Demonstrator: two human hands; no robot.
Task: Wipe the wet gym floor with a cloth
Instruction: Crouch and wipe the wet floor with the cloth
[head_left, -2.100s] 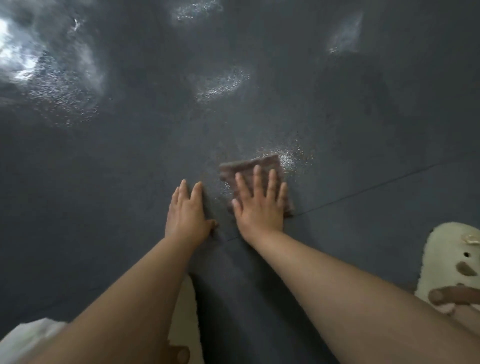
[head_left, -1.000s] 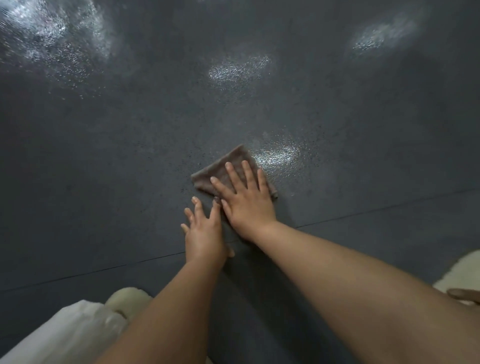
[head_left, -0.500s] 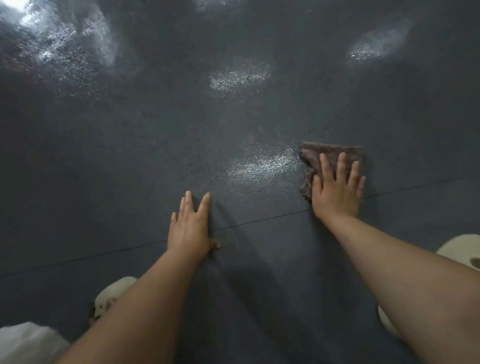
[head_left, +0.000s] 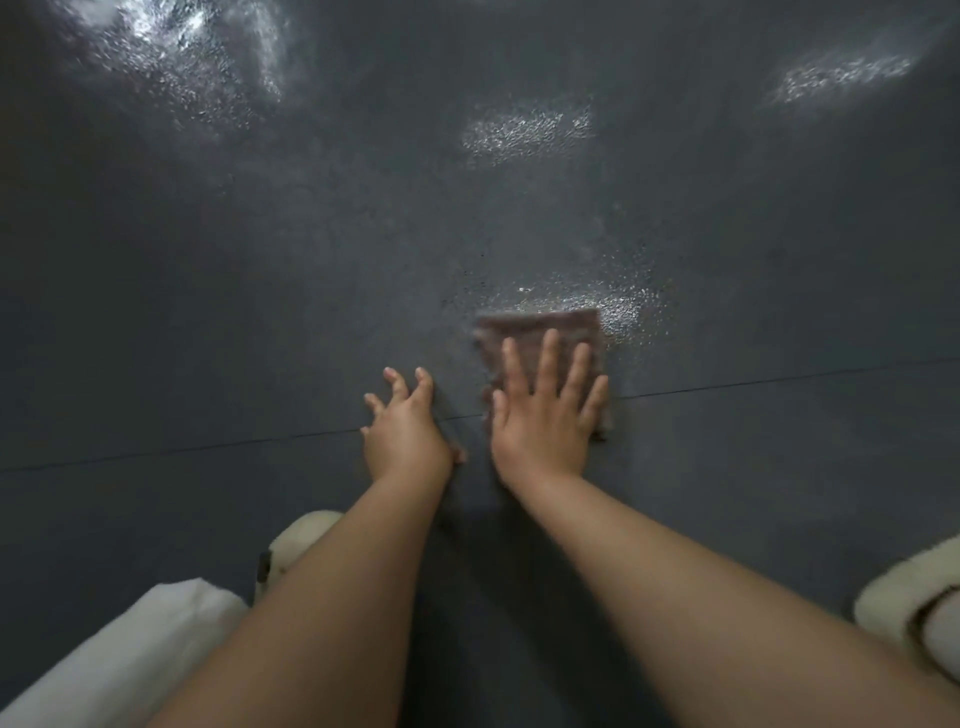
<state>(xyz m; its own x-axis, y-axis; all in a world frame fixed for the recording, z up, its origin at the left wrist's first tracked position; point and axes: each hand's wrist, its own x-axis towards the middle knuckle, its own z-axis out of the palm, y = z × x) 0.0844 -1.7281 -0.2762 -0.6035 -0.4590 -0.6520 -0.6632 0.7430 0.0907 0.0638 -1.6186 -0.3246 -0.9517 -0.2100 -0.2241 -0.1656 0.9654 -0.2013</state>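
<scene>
Cloth (head_left: 540, 332) under flat right hand (head_left: 543, 421) (fingers spread), left hand (head_left: 405, 431) flat on floor (head_left: 208, 312)

Floor (head_left: 260, 312) dark, matt, fine-grained, glossy where wet; cloth (head_left: 540, 330) brownish, nubby; slippers (head_left: 296, 540) cream, fuzzy.

Bare forearms, no sleeves. Behind the fingers, nearer the body: cream fuzzy slippers (head_left: 906, 597) on both feet and a white garment (head_left: 119, 654).

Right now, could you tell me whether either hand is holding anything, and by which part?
Nothing is gripped. The right hand presses flat on the cloth's near half; the left hand rests on the floor.
</scene>
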